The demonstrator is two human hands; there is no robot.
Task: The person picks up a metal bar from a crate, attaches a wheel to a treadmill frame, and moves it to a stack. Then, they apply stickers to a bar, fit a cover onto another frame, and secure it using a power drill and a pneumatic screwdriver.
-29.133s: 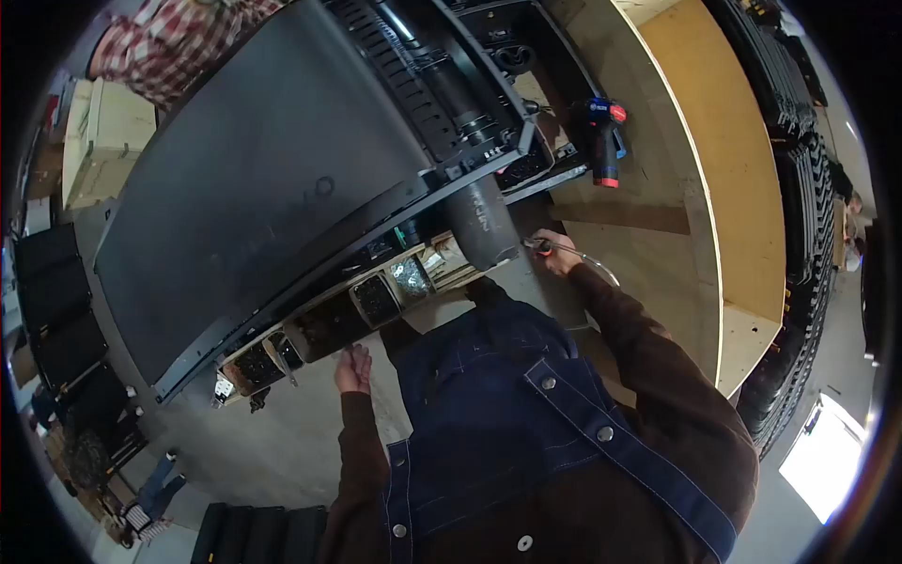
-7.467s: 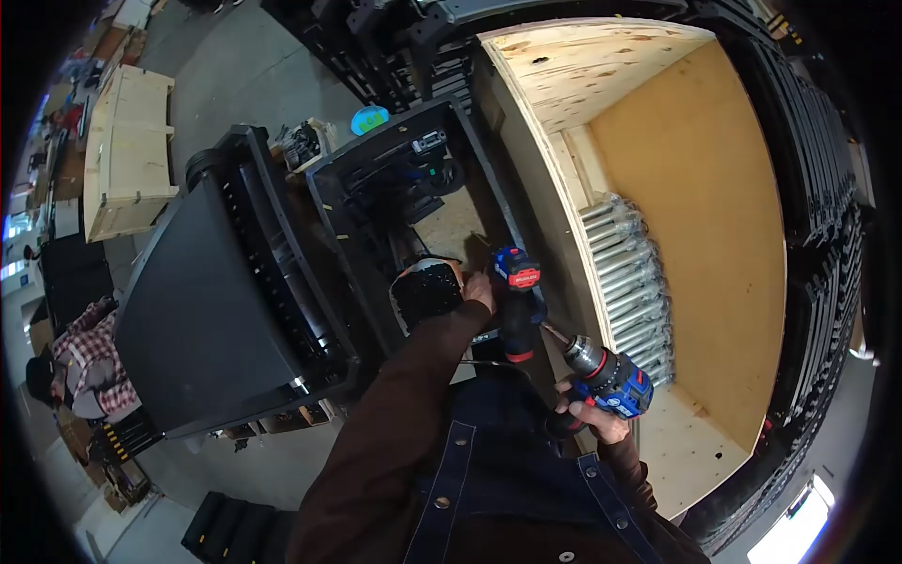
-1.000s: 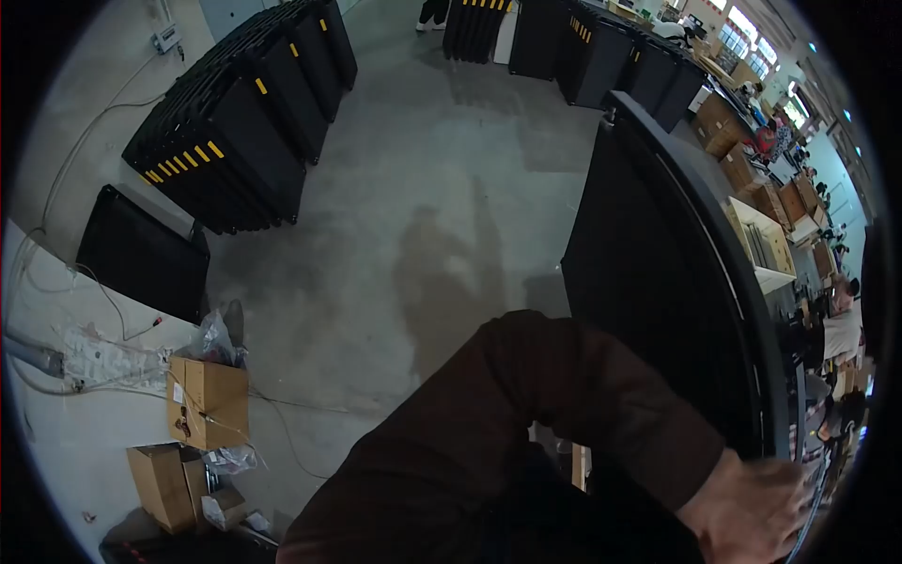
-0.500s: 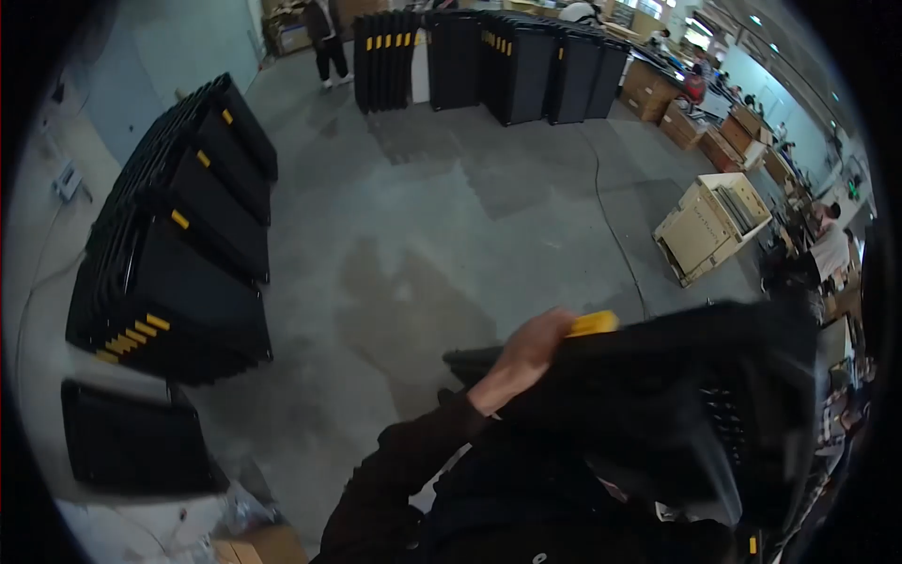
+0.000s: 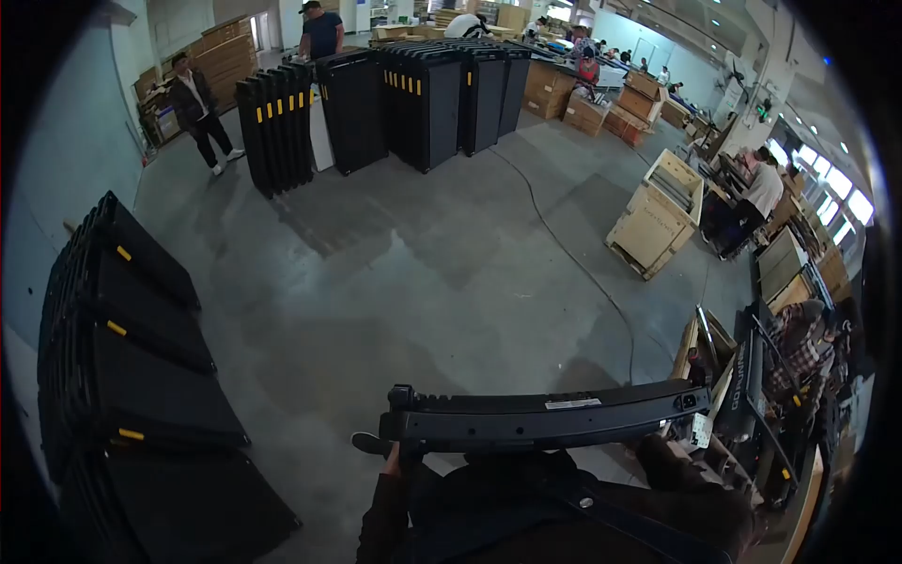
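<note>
A long black machine frame (image 5: 554,418) lies crosswise in front of my body, its narrow edge facing up, with a white label and a socket near its right end. At its left end my left hand (image 5: 393,459) is closed round the lower corner; only part of the fingers shows. My right sleeve (image 5: 672,462) reaches to the underside of the frame near its right end, and the right hand is hidden.
Black folded units (image 5: 141,376) line the left, and more (image 5: 423,103) stand at the back. A wooden crate (image 5: 653,221) is on the floor at right. A cable (image 5: 573,254) crosses the floor. People stand back left and work at right.
The black frame has swung from a tilted, blurred position to lying level across my body. A hand that was at a yellow tab no longer shows there. The view has turned toward the room.
</note>
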